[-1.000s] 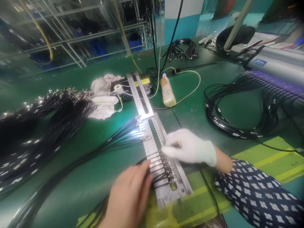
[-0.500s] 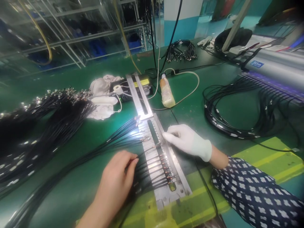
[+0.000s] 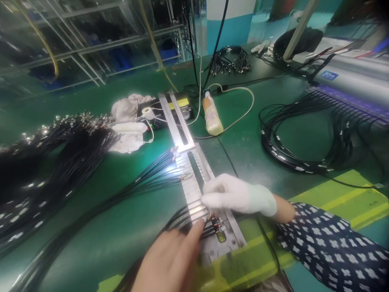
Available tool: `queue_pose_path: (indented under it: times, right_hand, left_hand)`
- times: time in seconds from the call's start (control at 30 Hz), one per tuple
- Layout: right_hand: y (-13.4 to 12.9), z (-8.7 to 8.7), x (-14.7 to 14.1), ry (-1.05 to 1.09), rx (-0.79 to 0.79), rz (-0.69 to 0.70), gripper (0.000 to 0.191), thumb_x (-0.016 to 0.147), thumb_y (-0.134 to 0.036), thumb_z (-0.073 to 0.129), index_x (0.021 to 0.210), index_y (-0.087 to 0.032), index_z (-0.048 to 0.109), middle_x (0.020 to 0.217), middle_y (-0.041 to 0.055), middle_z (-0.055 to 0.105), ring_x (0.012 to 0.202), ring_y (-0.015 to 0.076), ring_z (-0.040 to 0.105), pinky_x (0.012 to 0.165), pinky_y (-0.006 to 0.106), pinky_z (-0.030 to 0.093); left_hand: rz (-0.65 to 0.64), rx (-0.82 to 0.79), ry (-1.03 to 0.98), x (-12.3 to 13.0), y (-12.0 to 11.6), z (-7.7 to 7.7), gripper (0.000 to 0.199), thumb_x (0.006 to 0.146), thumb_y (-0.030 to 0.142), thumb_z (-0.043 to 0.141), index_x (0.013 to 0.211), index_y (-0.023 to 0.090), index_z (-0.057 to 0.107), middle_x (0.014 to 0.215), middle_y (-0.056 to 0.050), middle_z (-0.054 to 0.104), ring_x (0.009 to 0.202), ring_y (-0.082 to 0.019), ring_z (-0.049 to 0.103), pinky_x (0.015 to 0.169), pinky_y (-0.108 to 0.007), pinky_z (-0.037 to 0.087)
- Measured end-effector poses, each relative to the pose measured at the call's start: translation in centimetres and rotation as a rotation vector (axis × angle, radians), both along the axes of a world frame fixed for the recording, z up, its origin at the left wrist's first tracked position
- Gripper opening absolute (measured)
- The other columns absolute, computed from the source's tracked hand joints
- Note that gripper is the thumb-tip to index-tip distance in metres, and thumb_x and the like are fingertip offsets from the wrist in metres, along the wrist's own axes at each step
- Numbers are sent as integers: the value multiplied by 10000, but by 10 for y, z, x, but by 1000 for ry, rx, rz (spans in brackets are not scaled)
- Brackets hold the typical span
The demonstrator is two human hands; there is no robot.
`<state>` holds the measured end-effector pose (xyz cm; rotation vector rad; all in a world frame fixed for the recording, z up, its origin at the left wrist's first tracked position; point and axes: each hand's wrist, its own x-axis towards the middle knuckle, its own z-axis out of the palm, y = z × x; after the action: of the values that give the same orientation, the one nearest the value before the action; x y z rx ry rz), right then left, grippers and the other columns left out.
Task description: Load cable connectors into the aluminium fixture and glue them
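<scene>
A long slotted metal jig [image 3: 191,194] lies on the bench with black cables [image 3: 178,219] set across its grooves, their bare tips over the slot. My bare left hand [image 3: 170,259] is at the jig's near end, its fingers together over the cables and a fingertip against the metal. My white-gloved right hand [image 3: 234,196] reaches over the jig from the right, thumb and fingers closed just above the cable tips. What its fingertips hold is hidden. Farther up the jig, another bundle of black cables [image 3: 158,164] rests with metal-ended tips on the grooves under a bright light.
A big pile of black cables [image 3: 75,162] covers the left side. Behind the jig are a black control box [image 3: 158,121], a cloth [image 3: 127,107] and a bottle [image 3: 212,115]. Coiled cables [image 3: 273,154] lie at right beside a silver machine [image 3: 349,81]. Yellow-green tape [image 3: 343,198] covers the bench front.
My left hand has moved right and nearer, onto the jig's near end. My gloved right hand has moved down and left along the jig, over the cable tips, and the hands now nearly meet.
</scene>
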<state>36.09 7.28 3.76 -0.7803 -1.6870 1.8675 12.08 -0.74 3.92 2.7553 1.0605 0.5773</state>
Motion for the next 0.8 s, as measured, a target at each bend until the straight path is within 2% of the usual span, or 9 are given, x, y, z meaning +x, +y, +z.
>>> queue_pose_path:
  times: [0.1, 0.23, 0.5, 0.8]
  right_hand:
    - [-1, 2, 0, 29, 24, 30, 488, 941, -510, 581, 618, -163, 466, 626, -41, 388, 582, 97, 360, 535, 248, 301]
    - [-1, 3, 0, 76, 75, 51, 451, 956, -430, 577, 612, -167, 453, 638, -38, 379, 596, 96, 350, 546, 249, 291]
    - [0, 4, -2, 102, 82, 85, 515, 960, -531, 550, 611, -169, 443, 631, -42, 362, 592, 95, 337, 551, 250, 291]
    - [0, 0, 0, 57, 80, 112, 542, 960, -576, 528, 618, -172, 412, 632, -41, 346, 591, 96, 325, 546, 254, 277]
  left_hand:
    - [-75, 40, 43, 3, -1, -2, 460, 984, 126, 432, 1439, 69, 398, 680, -8, 606, 606, -168, 578, 562, -269, 488]
    - [-111, 83, 61, 7, 2, 0, 415, 1018, 166, 398, 1416, 51, 416, 637, -1, 592, 558, -160, 549, 533, -269, 461]
    - [-98, 135, 83, 10, 4, -4, 383, 1007, 173, 418, 1364, 36, 448, 625, -16, 616, 551, -173, 579, 521, -272, 490]
    - [-70, 47, 96, 7, 2, -3, 442, 941, 83, 424, 1383, 81, 428, 640, -10, 614, 550, -165, 578, 515, -255, 486]
